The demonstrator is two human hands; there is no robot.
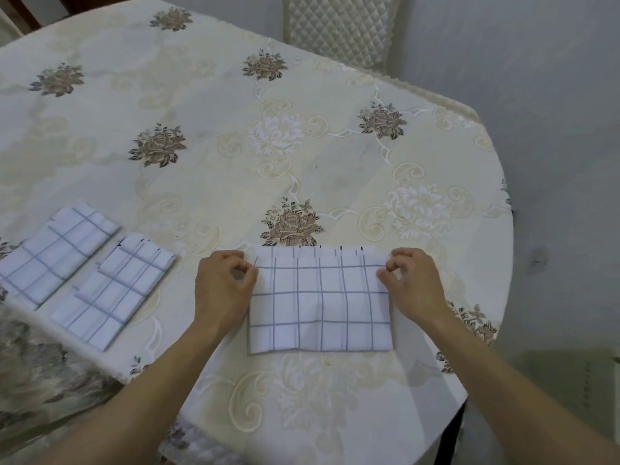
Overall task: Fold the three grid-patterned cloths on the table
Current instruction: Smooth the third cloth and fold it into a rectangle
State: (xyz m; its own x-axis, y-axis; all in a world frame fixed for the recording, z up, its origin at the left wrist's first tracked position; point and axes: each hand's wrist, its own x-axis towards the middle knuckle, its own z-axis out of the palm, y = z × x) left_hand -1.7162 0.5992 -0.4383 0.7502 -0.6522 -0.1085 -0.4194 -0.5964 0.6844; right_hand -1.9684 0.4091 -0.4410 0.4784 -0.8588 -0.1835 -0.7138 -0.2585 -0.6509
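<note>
Grid cloth (320,307) is laid at 6 o'clock, near the table (235,146) rim. Its far-edge corners are pinched by left hand (223,286) and right hand (414,285). Folded cloth one (57,253) and folded cloth two (114,290) are parked at 9 o'clock. Most table surface is found at 10 to 2 o'clock.

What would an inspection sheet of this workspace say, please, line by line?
Surface: table, covered in cream flowered fabric.
Job's things: far-left cloth and second cloth lie folded, side by side, near the left edge; centre cloth lies flat, partly folded.
Clutter: nothing seen.
Grippers: left hand and right hand pinch the centre cloth's far corners.
Cables: nothing seen.
Surroundings: quilted chair behind the table.
</note>
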